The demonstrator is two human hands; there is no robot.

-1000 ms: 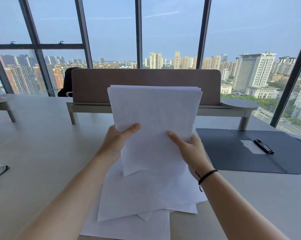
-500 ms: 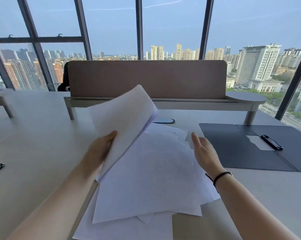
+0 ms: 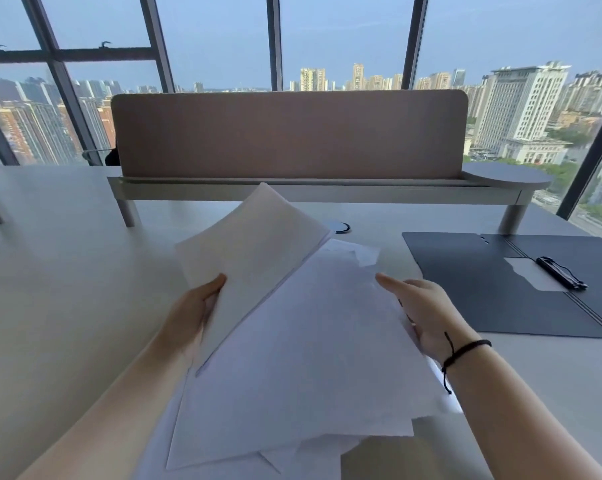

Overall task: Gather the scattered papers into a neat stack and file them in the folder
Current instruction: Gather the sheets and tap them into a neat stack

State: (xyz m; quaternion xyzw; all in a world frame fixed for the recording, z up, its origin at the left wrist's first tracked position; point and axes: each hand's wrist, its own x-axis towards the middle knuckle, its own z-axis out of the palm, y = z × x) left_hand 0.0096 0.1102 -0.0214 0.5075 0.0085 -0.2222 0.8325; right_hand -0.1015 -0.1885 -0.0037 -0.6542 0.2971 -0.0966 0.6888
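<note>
While my left hand pinches a tilted stack of sheets (thumb on top), my right hand lies with fingers straight along the edge of the loose papers on the table. The open folder lies well to their right.

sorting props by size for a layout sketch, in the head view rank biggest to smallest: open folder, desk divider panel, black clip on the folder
1. desk divider panel
2. open folder, partly cut off at the right edge, so its rank against the panel is unsure
3. black clip, clearly smallest
</note>
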